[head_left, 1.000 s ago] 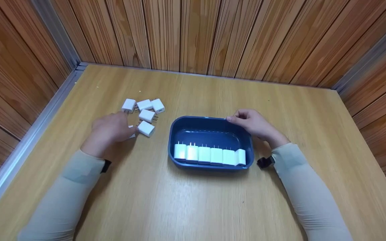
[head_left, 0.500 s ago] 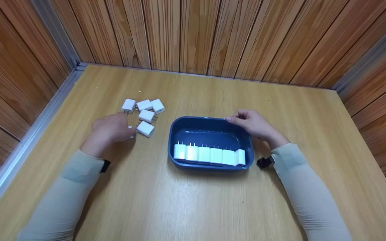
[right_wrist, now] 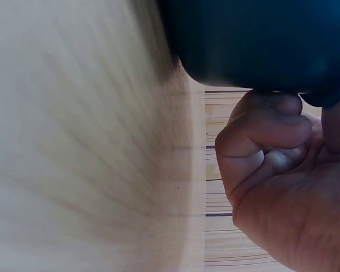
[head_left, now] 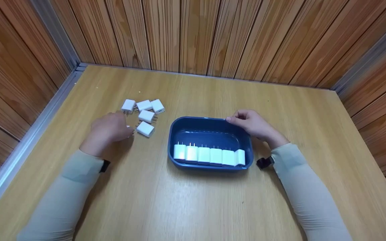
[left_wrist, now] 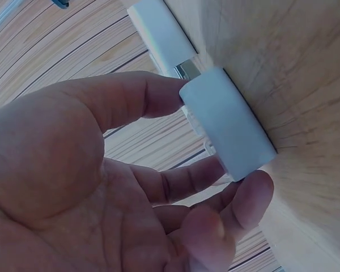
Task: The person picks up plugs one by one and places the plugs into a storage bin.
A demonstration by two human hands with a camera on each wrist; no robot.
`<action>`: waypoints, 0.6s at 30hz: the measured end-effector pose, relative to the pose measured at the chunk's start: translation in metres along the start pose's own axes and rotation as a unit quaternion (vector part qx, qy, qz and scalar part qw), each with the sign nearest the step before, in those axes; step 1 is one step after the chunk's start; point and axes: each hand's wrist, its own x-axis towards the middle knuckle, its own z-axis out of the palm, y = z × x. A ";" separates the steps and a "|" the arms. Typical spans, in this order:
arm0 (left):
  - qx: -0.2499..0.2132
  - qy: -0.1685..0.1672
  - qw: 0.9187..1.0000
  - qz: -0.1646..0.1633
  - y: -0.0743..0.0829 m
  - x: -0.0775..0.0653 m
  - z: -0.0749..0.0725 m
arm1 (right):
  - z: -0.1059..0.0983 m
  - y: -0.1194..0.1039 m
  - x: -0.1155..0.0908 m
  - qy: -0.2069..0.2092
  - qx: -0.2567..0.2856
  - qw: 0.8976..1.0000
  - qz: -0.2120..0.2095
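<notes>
In the head view my left hand (head_left: 109, 128) pinches a white plug-in charger at the left of the table, and the hand hides most of it. The left wrist view has that charger (left_wrist: 229, 124) between the thumb at one end and fingers at the other, close to the tabletop. Several more white chargers (head_left: 145, 129) lie loosely just beyond and to the right of this hand. My right hand (head_left: 255, 124) grips the far right rim of a dark blue box (head_left: 209, 125), thumb on top and fingers curled outside. Inside, along the near wall, stand several chargers (head_left: 203, 155) in a row.
The wooden tabletop (head_left: 179, 204) carries everything. Wood-plank panels (head_left: 196, 36) stand behind it and on both sides, with a metal rail (head_left: 25, 140) along the left edge. A black wrist strap piece (head_left: 264, 163) juts out near the box's right side.
My left hand has shifted slightly left with the charger, away from the neighbouring ones. The right hand and the box stay where they were.
</notes>
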 end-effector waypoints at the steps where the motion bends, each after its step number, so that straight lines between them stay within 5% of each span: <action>1: -0.002 0.000 1.000 0.001 0.000 0.000 0.000 | 0.000 0.000 0.000 -0.001 0.000 1.000 0.000; 18: -0.011 0.032 0.999 0.006 -0.011 0.006 -0.001 | 0.001 0.000 0.001 0.002 0.000 1.000 0.002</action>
